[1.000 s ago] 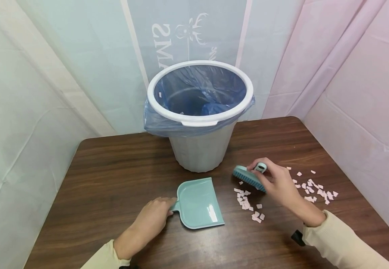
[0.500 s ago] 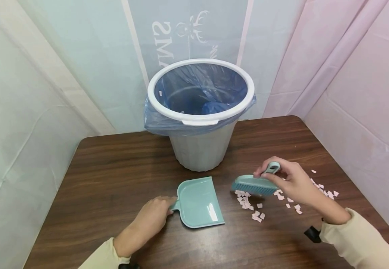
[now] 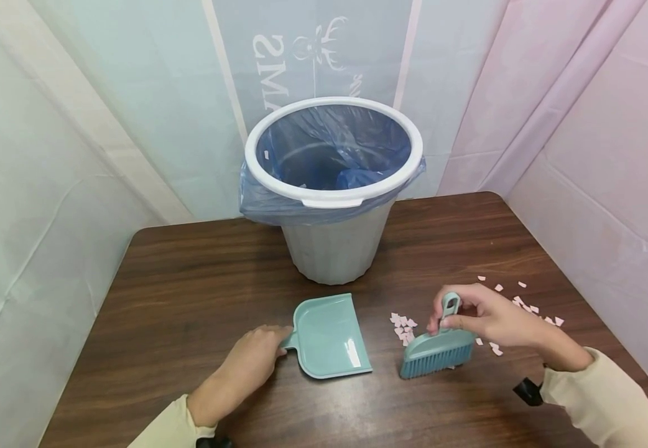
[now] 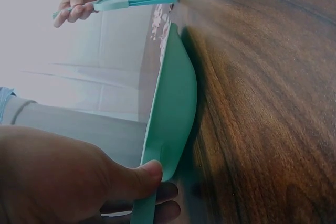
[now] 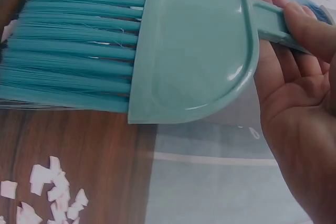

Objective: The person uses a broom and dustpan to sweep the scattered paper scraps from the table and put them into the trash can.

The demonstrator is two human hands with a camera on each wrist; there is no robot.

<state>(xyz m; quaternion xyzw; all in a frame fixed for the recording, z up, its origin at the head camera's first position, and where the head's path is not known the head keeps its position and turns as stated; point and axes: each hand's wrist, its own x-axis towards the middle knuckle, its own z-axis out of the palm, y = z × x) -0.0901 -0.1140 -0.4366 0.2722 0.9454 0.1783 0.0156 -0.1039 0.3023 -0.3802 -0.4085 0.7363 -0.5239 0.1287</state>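
A mint-green dustpan (image 3: 329, 336) lies on the table with its wide edge facing right. My left hand (image 3: 254, 358) holds its short handle, the thumb on top in the left wrist view. By its upright handle, my right hand (image 3: 492, 314) pinches a mint-green hand brush (image 3: 440, 351). The brush's teal bristles (image 5: 73, 40) point down at the table, right of the dustpan and apart from it. White paper scraps (image 3: 401, 326) lie between brush and dustpan; the brush hides some of them. More loose scraps (image 3: 520, 303) are strewn to the right, partly behind my right hand.
Behind the dustpan a white bin (image 3: 332, 249) with a blue bag liner (image 3: 279, 205) stands on the dark wooden table (image 3: 189, 274). Pale fabric walls (image 3: 609, 186) enclose the left, back and right sides.
My right hand has drawn the brush rightward, then toward the table's near side, over the lower scraps. Some scraps on the right have shifted. The left hand and dustpan stay almost still.
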